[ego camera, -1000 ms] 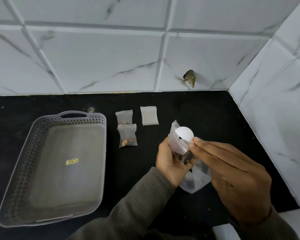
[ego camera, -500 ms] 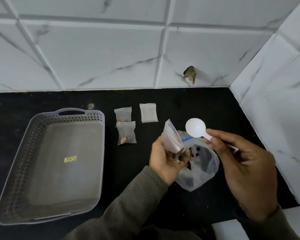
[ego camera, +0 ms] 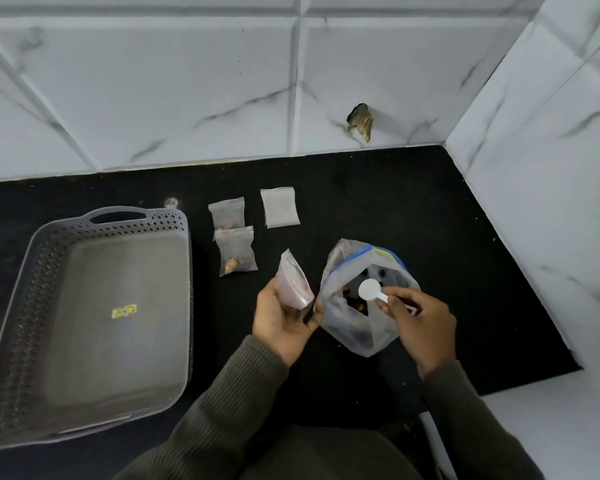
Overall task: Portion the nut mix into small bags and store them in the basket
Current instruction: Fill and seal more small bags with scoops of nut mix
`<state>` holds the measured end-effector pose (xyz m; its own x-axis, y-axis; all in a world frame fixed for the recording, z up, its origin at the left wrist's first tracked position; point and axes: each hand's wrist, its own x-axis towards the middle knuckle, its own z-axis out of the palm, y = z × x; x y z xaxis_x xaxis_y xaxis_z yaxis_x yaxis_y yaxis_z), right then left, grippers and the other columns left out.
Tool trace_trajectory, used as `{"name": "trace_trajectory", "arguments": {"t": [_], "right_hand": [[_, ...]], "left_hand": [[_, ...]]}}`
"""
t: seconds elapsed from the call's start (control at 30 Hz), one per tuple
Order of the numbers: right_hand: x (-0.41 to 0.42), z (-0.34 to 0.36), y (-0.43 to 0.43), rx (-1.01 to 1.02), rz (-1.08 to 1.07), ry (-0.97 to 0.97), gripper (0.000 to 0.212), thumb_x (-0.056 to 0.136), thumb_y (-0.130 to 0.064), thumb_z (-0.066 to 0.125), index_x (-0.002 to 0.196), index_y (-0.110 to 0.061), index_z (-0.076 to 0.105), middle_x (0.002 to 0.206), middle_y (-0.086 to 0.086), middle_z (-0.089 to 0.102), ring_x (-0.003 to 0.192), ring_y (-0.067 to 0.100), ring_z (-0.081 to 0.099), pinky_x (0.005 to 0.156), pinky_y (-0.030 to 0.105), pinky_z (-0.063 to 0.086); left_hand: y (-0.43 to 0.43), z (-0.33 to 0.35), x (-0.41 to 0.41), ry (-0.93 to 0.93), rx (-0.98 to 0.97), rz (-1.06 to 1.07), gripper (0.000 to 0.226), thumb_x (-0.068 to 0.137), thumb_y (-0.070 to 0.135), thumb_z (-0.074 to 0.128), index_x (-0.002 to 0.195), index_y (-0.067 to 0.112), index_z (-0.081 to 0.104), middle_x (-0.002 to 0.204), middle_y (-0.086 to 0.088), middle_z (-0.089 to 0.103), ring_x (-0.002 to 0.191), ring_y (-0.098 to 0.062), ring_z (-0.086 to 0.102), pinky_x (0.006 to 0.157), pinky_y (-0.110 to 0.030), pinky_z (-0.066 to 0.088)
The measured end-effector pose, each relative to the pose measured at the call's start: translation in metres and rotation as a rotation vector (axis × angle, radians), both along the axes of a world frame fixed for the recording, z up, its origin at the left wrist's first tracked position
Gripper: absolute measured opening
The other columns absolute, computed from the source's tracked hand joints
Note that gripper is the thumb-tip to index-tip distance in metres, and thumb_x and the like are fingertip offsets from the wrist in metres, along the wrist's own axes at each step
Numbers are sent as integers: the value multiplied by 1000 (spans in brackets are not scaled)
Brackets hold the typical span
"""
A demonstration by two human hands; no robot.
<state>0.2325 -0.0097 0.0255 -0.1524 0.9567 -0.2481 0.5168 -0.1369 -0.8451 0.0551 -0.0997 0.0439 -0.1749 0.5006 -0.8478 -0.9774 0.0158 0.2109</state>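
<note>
My left hand (ego camera: 284, 322) grips a small clear bag (ego camera: 293, 285), held open and upright, and its fingertips also pinch the rim of the large zip bag of nut mix (ego camera: 361, 327). My right hand (ego camera: 421, 325) pinches the handle of a white scoop (ego camera: 369, 289), whose bowl sits inside the mouth of the large bag. Two small bags with nuts (ego camera: 236, 249) lie on the black counter beside an empty small bag (ego camera: 279, 206). The grey basket (ego camera: 25, 306) stands at the left with nothing in it but a yellow sticker.
White marble-look tiles form the back wall and the right wall (ego camera: 551, 174). A brown scrap (ego camera: 361, 121) sticks to the back wall. The black counter (ego camera: 447, 216) ends at a white ledge at the lower right.
The scoop has left the small bag's mouth, swung right and gone down into the large bag. My left hand has shifted left with the small bag, uncovering the large bag's opening.
</note>
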Motion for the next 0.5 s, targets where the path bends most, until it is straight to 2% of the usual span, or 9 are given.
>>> {"name": "trace_trajectory", "arguments": {"t": [0.13, 0.17, 0.23, 0.3, 0.4, 0.5], "right_hand": [[-5, -23, 6, -43, 20, -59, 15, 87, -13, 68, 98, -23, 72, 104, -7, 69, 96, 5, 65, 86, 29, 55], [-7, -27, 7, -41, 40, -94, 16, 88, -14, 68, 99, -25, 71, 108, -6, 68, 99, 5, 63, 86, 26, 54], [-14, -34, 9, -30, 74, -149, 19, 89, -15, 66, 105, -24, 69, 114, -6, 64, 94, 0, 58, 76, 12, 46], [-20, -39, 11, -22, 97, -190, 20, 91, -14, 64, 108, -22, 68, 117, -4, 61, 92, -1, 56, 71, 9, 42], [-23, -44, 12, -5, 149, -243, 21, 92, -14, 62, 112, -20, 66, 122, -1, 60, 106, 8, 57, 87, 19, 46], [-20, -40, 12, 31, 185, -301, 22, 92, -15, 61, 114, -19, 65, 120, -1, 62, 106, 6, 55, 92, 24, 45]], "left_hand": [[-5, -3, 1, -3, -26, 19, 51, 99, 38, 54, 143, 12, 53, 84, -12, 60, 43, -21, 64, 64, -38, 52], [-6, -4, 1, -13, -29, 30, 51, 99, 38, 54, 144, 13, 51, 85, -13, 59, 43, -21, 64, 64, -38, 52], [-7, -5, 2, -21, -31, 36, 51, 99, 38, 54, 143, 13, 51, 86, -13, 59, 44, -22, 64, 65, -38, 51], [-7, -4, 3, -17, -37, 32, 50, 98, 38, 54, 140, 11, 53, 86, -13, 60, 45, -21, 64, 65, -38, 51], [-7, -3, 3, -13, -41, 20, 48, 99, 38, 53, 139, 11, 54, 85, -13, 61, 46, -21, 63, 65, -38, 51], [-6, -4, 3, -20, -39, 15, 49, 98, 38, 54, 140, 11, 54, 84, -13, 60, 55, -22, 63, 63, -38, 51]]}}
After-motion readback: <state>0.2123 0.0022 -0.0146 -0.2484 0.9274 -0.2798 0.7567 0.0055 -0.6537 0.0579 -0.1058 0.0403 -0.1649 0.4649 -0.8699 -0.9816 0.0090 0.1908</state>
